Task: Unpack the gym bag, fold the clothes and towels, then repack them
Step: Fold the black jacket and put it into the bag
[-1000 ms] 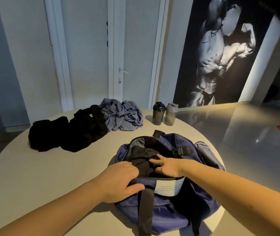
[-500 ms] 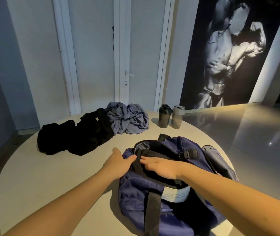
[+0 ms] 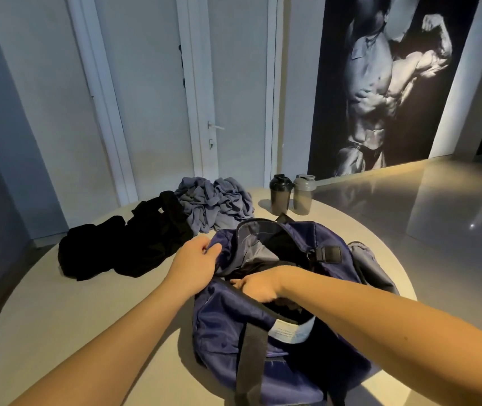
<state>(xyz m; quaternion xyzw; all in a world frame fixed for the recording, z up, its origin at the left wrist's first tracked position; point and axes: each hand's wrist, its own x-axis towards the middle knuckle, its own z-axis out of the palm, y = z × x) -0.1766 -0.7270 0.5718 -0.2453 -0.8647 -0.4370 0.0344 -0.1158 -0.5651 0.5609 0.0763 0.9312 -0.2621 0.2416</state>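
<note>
Left hand (image 3: 197, 260) pinches the left lip of the navy gym bag (image 3: 234, 326), which sits on the round table (image 3: 58, 317) near its edge; right hand (image 3: 256, 287) is curled inside the opening, on what I cannot tell. A hard yank might drag the bag off.

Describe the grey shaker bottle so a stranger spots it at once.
Find the round pale table, then its far edge beyond the navy fabric gym bag. Two plastic shaker bottles stand there side by side. Take the right-hand grey shaker bottle with the grey lid, not the darker black-lidded shaker bottle.
</note>
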